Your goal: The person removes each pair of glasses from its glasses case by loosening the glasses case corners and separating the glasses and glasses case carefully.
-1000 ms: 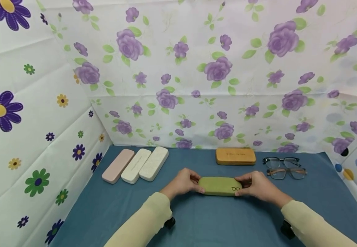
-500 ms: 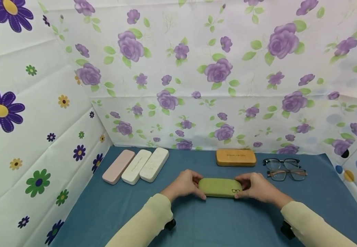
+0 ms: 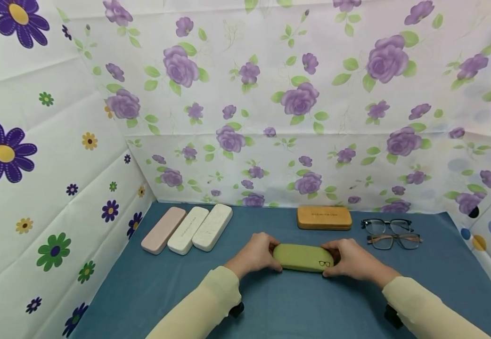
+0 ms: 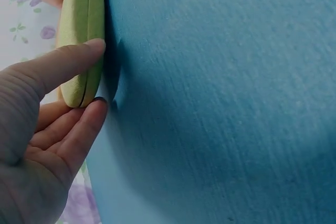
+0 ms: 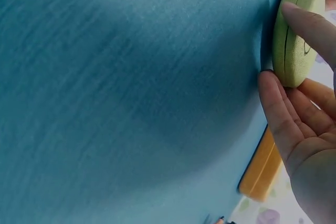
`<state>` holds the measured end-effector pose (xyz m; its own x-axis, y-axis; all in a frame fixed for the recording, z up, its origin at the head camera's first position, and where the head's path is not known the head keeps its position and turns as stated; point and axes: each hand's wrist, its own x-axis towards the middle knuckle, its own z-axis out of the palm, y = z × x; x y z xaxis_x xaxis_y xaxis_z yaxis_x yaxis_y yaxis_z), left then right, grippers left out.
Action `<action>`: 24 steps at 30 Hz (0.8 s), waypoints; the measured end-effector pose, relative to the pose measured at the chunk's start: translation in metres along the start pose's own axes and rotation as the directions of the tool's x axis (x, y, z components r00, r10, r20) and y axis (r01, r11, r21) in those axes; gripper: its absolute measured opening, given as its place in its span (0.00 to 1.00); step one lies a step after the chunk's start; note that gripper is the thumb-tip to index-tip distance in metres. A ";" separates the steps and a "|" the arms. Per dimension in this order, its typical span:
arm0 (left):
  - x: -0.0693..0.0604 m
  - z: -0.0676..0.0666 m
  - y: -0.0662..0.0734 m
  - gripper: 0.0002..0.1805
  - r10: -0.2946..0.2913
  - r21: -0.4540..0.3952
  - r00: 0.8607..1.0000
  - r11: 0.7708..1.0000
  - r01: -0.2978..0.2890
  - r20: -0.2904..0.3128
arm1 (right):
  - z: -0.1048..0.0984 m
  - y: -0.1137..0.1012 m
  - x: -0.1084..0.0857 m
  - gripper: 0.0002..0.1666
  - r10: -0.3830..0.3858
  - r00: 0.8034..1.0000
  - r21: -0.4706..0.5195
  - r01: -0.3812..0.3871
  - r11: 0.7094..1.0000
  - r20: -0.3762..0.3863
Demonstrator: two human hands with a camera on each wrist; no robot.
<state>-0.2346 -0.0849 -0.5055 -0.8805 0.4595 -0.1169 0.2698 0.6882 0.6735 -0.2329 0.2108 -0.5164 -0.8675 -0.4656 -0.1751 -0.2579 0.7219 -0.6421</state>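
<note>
A green glasses case (image 3: 298, 257), closed, with a small glasses print near its right end, lies lengthwise between my two hands. My left hand (image 3: 256, 255) holds its left end. In the left wrist view, the left thumb (image 4: 79, 59) presses the case's near side and the other fingers bend around the end. The right end is held by my right hand (image 3: 353, 260). From the right wrist, the thumb (image 5: 310, 24) lies across the seam side while the other fingers stay at the end. Whether the case's underside touches the cloth, I cannot tell.
Behind the green case stands an orange glasses case (image 3: 324, 218). Black-framed glasses (image 3: 386, 226) and brown-framed glasses (image 3: 395, 241) lie at right. A pink case (image 3: 163, 230) and two white cases, one speckled (image 3: 213, 227), one printed (image 3: 188, 230), line the left. Blue cloth (image 3: 305, 310) covers the table.
Both hands remain at the ends of the green case, which has turned very slightly. The left thumb has shifted a little along the front edge. The view has tilted slightly.
</note>
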 end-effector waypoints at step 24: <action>0.060 0.025 0.036 0.30 -0.016 -0.022 0.992 1.000 0.013 -0.125 | -0.048 0.017 -0.008 0.43 0.091 0.980 -0.096 -0.109 0.989 -0.178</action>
<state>-0.2677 -0.0189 -0.5067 -0.9264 0.3749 -0.0353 0.2497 0.6818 0.6876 -0.2507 0.2514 -0.4900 -0.9492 -0.2994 -0.0967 -0.2013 0.8142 -0.5446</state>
